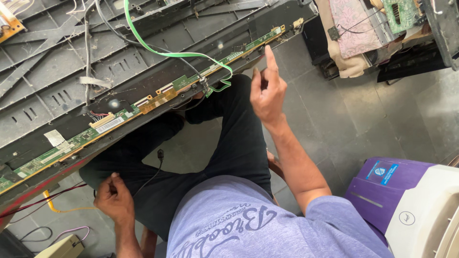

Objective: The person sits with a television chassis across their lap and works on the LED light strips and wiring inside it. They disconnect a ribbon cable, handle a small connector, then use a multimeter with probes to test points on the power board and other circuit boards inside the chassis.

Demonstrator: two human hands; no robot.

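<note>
1. Big dark grey flat-panel chassis w/ ribbed metal back (57, 62) lies across person's lap, long axis running lower-left to upper-right.
2. Long narrow green circuit strip w/ gold connectors (143, 102) runs along the panel's near edge, same axis.
3. Right hand (267, 91) is raised just below the strip's upper-right end, index finger pointing up, other fingers curled, holding nothing; nearer hand to the strip.
4. Left hand (114, 199) sits low by knee, fingers loosely curled, well below the strip.
5. Thin green flat cable (167, 53) loops over to mid-strip.
</note>
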